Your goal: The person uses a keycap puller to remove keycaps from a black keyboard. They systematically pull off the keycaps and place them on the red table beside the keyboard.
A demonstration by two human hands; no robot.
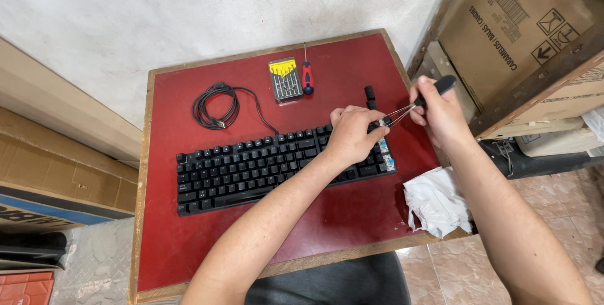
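A black keyboard [251, 166] lies across a small red table [189, 242]. At its right end some keycaps are off and blue switches [385, 154] show. My right hand [440, 113] grips a wire keycap puller [402, 111] by its black handle. The puller's wire ends meet a small black keycap [384, 122] above the keyboard's right end. My left hand [352, 135] pinches that keycap at the wire tips.
A coiled black cable [217, 107], a yellow-topped case of screwdriver bits [285, 79] and a red-handled screwdriver [306, 73] lie at the table's back. A small black cylinder [370, 96] sits near them. A crumpled white cloth [437, 201] rests at the front right corner. Cardboard boxes [522, 28] stand right.
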